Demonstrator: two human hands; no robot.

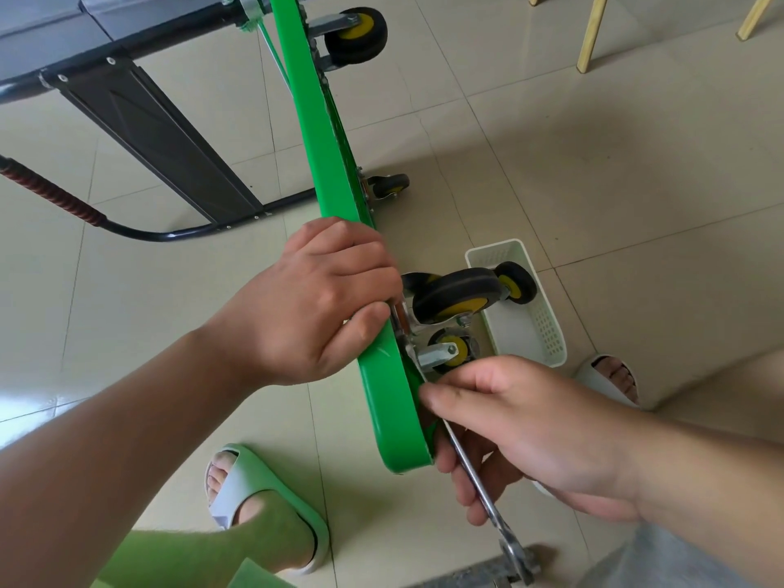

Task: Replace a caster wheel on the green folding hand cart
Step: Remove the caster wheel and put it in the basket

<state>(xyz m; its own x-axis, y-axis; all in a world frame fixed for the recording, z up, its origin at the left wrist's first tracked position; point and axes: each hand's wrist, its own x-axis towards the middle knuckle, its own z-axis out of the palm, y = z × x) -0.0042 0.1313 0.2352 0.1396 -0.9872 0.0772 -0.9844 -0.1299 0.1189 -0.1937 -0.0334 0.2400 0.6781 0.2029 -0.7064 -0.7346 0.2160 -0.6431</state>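
Head camera looks down on the green folding hand cart (pixel 335 180), which stands on its edge on the pale tiled floor (pixel 594 163). Its deck is smooth, glossy green with a rounded corner close to my feet. The long axis runs from the top of the view, a little left of the middle, down toward me. The underside faces to my right, so the wheels stick out to that side.

My left hand (pixel 314 307) grips the upper edge of the deck, with the fingers curled over it and the thumb pressed on the flat green face. My right hand (pixel 522 430) is closed around a shiny metal wrench (pixel 494 513). Its shaft slants down toward me, and its upper end is hidden behind the deck corner.

Just beside my left hand is a caster wheel (pixel 456 297) with a black rubber tyre, a yellow hub and a silver metal bracket. A second caster (pixel 449 354) sits right under it. I cannot tell how they are fixed.

A white plastic basket (pixel 547 333) with perforated walls lies on the floor near them and holds a spare caster (pixel 515 282). Further along the deck there are a small caster (pixel 390 186) and a larger one (pixel 356 36). The black tube handle (pixel 161 235) lies to my left.
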